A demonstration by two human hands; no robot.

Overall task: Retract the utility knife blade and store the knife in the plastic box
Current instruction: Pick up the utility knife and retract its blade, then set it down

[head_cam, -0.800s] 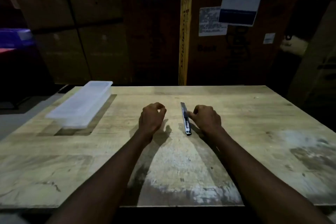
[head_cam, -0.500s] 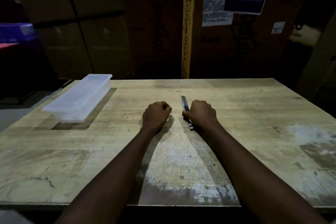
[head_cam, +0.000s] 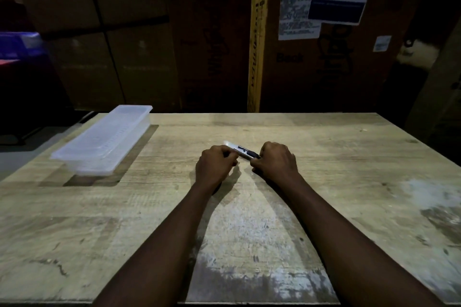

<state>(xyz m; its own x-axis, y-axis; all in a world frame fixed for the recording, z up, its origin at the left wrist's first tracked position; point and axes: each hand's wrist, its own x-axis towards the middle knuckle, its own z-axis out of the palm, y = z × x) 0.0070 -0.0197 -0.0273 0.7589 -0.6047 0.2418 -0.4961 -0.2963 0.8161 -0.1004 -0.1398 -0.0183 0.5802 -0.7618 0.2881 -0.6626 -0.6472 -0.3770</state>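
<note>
Dim wooden table (head_cam: 324, 157): our right hand (head_cam: 275, 161) and left hand (head_cam: 215, 163) both grip the utility knife (head_cam: 245, 151), blade seemingly out; plastic box (head_cam: 104, 142) sits well left.

Bare forearms (head_cam: 331, 227), no sleeves, two hands
</note>
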